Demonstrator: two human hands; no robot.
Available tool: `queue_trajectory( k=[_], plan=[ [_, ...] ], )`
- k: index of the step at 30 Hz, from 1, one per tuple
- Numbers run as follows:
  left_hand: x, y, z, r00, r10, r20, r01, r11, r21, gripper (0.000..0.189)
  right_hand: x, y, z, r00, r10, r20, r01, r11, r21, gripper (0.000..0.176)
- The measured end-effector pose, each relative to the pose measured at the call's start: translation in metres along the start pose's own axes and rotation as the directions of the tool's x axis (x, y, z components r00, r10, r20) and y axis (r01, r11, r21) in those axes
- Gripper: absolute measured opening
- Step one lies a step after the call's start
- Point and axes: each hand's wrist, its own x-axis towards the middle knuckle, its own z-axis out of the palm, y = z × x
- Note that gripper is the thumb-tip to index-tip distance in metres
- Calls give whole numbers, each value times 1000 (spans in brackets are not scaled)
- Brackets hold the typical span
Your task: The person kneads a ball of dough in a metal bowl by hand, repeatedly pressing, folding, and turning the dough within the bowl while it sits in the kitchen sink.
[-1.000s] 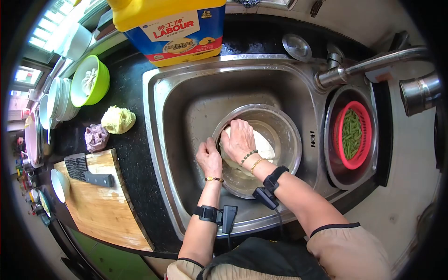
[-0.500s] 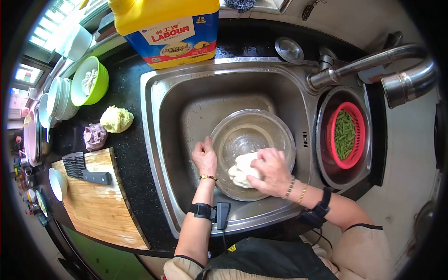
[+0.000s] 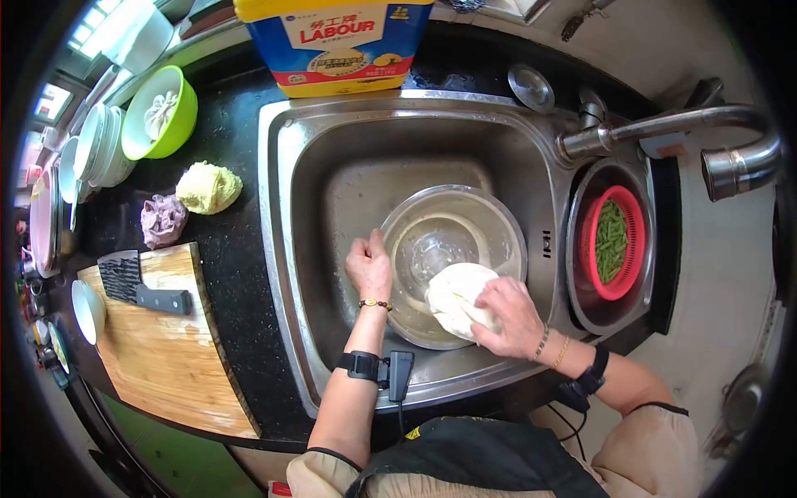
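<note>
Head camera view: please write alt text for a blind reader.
A person's right hand holds white dough at the near rim of a steel bowl in a sink; the left hand grips the bowl's left rim. A red basket of green beans stands to the right.

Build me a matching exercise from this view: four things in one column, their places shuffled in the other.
Things:
1. white dough lump
2. red plastic strainer of green beans
3. black-handled cleaver
4. lime green plastic bowl

Places:
A. on the wooden cutting board
B. in the round steel bowl, under the right hand
C. on the black countertop, beside stacked white plates
D. in the small side sink basin

Pairs: 1-B, 2-D, 3-A, 4-C.
</note>
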Motion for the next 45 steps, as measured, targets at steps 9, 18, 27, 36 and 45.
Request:
queue_trajectory(
  k=[9, 18, 27, 36, 45],
  plan=[
    [-2, 7, -1, 998, -54, 13, 52, 991, 121, 40, 4, 0, 56, 990, -51, -133, 21, 975, -221, 18],
    [-3, 2, 1, 996, -84, 22, 81, 991, 111, 39, 34, 3, 85, 977, -211, -29, 186, 911, -368, 14],
    [-4, 0, 1, 994, -106, 20, 103, 987, 121, 39, 66, 22, 96, 965, -249, 76, 259, 886, -384, 14],
    [-3, 0, 0, 992, -122, 28, 121, 991, 52, 41, 99, 35, 104, 986, -166, 35, 167, 914, -369, 11],
    [-3, 0, 0, 990, -141, 19, 142, 990, -8, 43, 128, 50, 117, 986, -147, -76, 115, 939, -324, 14]
  ],
)
